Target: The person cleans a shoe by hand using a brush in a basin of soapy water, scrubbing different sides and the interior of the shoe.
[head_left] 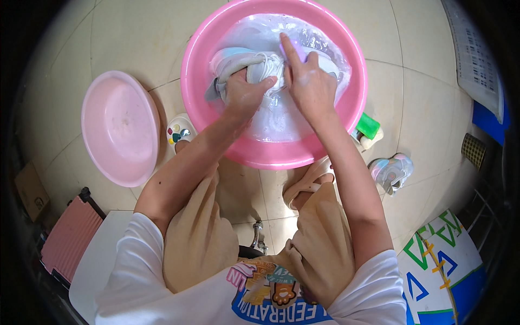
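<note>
A large pink basin (193,108) full of soapy water (279,127) stands on the floor in front of me. In it, half in the suds, lies a pale sneaker (234,56) with white laces. My left hand (245,96) is closed on the sneaker, its thumb pressed beside the laces. A purple scrubbing brush (297,50) shows under my right hand (313,86), whose fingers are wrapped round it with the index finger stretched along it. The brush is against the far right part of the sneaker; its bristles are hidden.
A pale pink basin (122,130) leans at the left. Right of the large basin are a green block-shaped thing (368,125) and a pastel sneaker (392,172). A patterned carton (441,271) stands at lower right, a pink ridged case (70,238) at lower left.
</note>
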The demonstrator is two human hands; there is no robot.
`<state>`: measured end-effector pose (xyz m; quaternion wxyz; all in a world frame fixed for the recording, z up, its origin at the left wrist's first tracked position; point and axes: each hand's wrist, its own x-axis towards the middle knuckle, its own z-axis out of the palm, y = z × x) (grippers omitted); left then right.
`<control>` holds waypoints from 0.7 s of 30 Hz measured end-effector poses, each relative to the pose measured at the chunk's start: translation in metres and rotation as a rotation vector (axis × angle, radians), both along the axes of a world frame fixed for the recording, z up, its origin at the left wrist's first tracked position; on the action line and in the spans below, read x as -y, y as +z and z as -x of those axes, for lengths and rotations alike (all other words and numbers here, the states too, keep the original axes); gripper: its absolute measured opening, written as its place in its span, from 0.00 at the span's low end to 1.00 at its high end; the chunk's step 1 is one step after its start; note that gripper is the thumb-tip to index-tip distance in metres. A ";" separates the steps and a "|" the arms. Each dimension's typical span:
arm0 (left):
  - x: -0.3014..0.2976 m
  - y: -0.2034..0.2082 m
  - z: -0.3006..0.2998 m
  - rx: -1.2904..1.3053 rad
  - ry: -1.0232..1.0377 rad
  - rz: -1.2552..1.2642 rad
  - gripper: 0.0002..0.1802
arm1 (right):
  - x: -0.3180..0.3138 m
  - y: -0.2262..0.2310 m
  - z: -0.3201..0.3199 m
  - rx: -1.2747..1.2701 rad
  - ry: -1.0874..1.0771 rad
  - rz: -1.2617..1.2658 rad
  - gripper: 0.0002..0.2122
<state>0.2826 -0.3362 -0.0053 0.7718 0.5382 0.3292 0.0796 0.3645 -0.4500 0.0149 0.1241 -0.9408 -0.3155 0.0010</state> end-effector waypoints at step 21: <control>-0.008 0.009 0.003 -0.070 -0.056 0.166 0.22 | 0.008 0.004 0.012 -0.073 -0.099 -0.053 0.29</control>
